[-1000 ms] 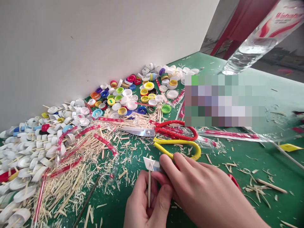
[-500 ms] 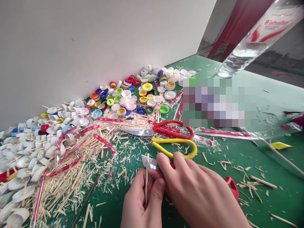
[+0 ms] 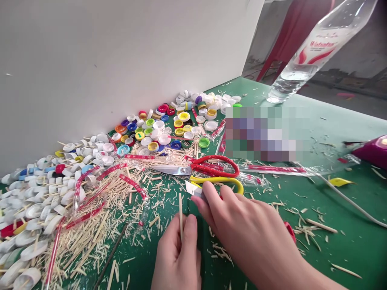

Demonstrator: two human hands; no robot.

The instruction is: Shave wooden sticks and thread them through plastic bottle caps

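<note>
While a green table [image 3: 332, 121] fills the view under a white wall [image 3: 121, 52], one clear bottle [image 3: 305, 52], holding a little water at its base, is seen tilted at two o'clock. Loose caps [image 3: 169, 125] are heaped along the wall from nine to twelve o'clock, too many to be counted, the white ones [image 3: 36, 201] being pierced by sticks. Torn clear wrappers [image 3: 99, 189] with red edges are spread at ten o'clock, with splinters [image 3: 90, 233] lying in and about them. Two pairs of scissors are seen near centre: a red pair [image 3: 208, 166] lying flat, and a yellow pair [image 3: 223, 182] just below it. The yellow pair is grasped by the right hand [image 3: 242, 233], blades [image 3: 192, 188] pointing to nine o'clock. One stick [image 3: 180, 211] is pinched upright between thumb and fingers of the left hand [image 3: 178, 257] at six o'clock, just beside the blades and apart from them. A magenta tool [image 3: 373, 151] is seen at three o'clock.
</note>
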